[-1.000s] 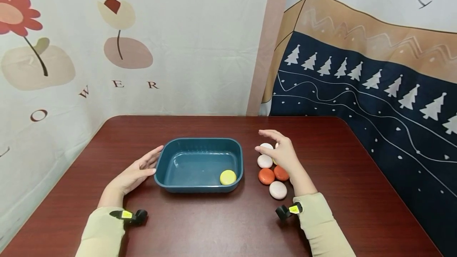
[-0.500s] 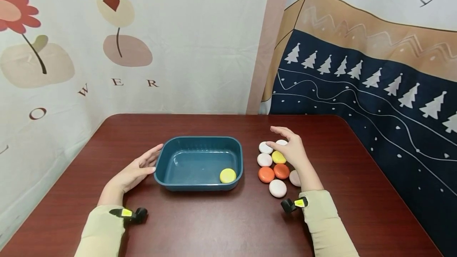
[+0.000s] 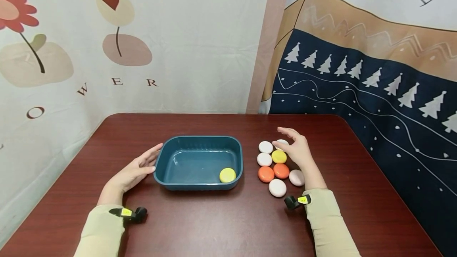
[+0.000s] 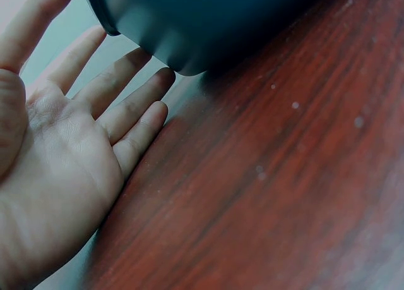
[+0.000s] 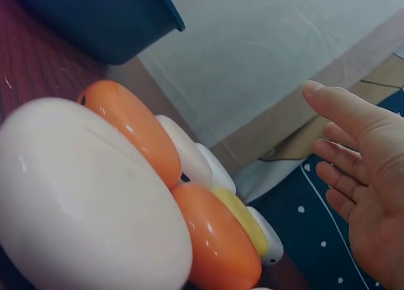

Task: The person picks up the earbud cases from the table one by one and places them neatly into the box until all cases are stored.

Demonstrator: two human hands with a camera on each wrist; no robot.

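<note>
A dark teal rectangular bin (image 3: 198, 187) stands on the table, holding one yellow round disc (image 3: 227, 175). At its left end, my left hand (image 3: 130, 173) has extended fingers and thumb right at the wall. To the right lies a cluster of smooth, glossy, rounded discs: two orange ones (image 3: 266, 174), a yellow disc (image 3: 279, 156) and several white or pale ones (image 3: 277, 188). My right hand (image 3: 300, 150) hovers over the far right of that cluster, its thumb and fingers spread apart with nothing between them. It partly covers the far white disc (image 3: 284, 142).
The reddish-brown wooden table (image 3: 207, 225) has its far edge against a pale curtain (image 3: 203, 50) with flower prints. A dark blue cloth with trees (image 3: 339, 86) hangs at the right. Both wrists wear black camera straps (image 3: 294, 201).
My right hand has moved right and slightly away from the bin, uncovering the yellow, orange and pale discs beneath it. My left hand and the bin have stayed in place.
</note>
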